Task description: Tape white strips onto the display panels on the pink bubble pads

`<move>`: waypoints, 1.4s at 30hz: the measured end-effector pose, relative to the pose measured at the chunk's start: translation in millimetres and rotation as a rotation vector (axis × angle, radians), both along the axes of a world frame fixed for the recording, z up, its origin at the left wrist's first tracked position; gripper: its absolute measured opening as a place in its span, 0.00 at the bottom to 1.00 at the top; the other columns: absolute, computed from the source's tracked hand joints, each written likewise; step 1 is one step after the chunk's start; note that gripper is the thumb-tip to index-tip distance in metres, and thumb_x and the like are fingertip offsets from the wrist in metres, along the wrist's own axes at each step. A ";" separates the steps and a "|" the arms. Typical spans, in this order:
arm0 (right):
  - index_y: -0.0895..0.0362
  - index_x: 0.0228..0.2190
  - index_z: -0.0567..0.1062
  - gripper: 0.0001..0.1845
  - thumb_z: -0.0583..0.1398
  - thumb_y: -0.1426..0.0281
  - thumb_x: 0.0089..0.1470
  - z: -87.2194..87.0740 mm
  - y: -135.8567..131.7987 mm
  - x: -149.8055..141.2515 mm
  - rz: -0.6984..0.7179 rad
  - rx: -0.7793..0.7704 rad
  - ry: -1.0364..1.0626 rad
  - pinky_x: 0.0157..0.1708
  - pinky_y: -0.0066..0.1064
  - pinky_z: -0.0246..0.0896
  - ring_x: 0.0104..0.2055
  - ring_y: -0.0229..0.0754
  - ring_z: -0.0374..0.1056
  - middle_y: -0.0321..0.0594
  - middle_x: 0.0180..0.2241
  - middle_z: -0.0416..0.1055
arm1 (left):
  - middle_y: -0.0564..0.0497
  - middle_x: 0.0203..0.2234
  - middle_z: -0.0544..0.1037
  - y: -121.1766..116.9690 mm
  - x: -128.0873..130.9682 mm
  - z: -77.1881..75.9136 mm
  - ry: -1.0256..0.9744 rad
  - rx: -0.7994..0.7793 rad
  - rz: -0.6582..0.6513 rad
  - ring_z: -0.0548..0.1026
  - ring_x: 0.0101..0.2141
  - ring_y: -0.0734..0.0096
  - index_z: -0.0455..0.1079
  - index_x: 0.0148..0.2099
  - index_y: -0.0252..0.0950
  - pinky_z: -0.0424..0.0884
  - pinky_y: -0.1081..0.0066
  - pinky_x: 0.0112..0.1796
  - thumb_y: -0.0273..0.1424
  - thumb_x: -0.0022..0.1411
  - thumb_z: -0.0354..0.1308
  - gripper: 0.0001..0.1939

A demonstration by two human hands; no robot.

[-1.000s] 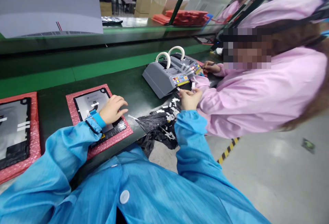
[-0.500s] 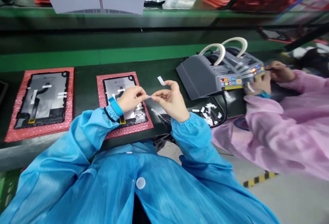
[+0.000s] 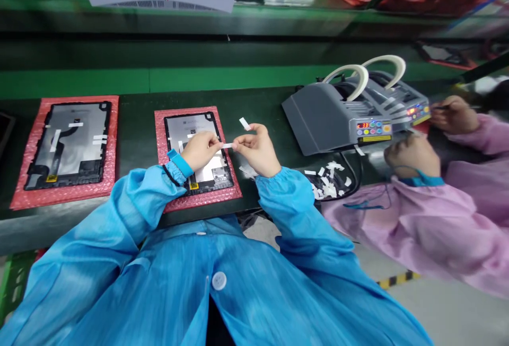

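Note:
Between my two hands a short white strip of tape (image 3: 227, 145) is stretched level. My left hand (image 3: 201, 150) pinches its left end, and my right hand (image 3: 258, 150) pinches its right end. A second white tape piece (image 3: 244, 123) clings to a raised fingertip of my right hand. Beneath my left hand lies a tablet screen assembly (image 3: 199, 123), back side up, on red bubble wrap (image 3: 175, 208); hand and wrist cover part of it. Farther left, another tablet screen assembly (image 3: 79, 144) with white tape strips rests on its own red bubble wrap (image 3: 113, 150).
Two grey tape dispensers (image 3: 318, 118) with white rolls stand to the right. White tape scraps (image 3: 328, 182) lie in front of them beside a black cable. A co-worker's hand (image 3: 415, 155) and pink sleeve are at far right. A green shelf edge (image 3: 159, 15) spans the back.
The tape strip between my fingers shows longer now as my hands have parted slightly. The co-worker's nearer hand has drawn back from the dispenser. The camera view has shifted slightly.

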State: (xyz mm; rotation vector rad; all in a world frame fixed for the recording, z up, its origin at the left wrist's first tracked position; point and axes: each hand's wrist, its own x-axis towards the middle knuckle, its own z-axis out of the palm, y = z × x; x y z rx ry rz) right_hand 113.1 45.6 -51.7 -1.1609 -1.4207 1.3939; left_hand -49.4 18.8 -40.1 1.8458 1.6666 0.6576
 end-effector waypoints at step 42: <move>0.57 0.23 0.69 0.07 0.62 0.78 0.39 19.4 13.2 -1.3 0.324 -0.012 -0.262 0.27 0.25 0.55 0.23 0.31 0.59 0.28 0.19 0.63 | 0.49 0.32 0.72 22.3 -19.8 -11.6 0.074 0.116 -0.083 0.67 0.38 0.64 0.71 0.33 0.35 0.60 0.62 0.45 0.35 0.60 0.53 0.10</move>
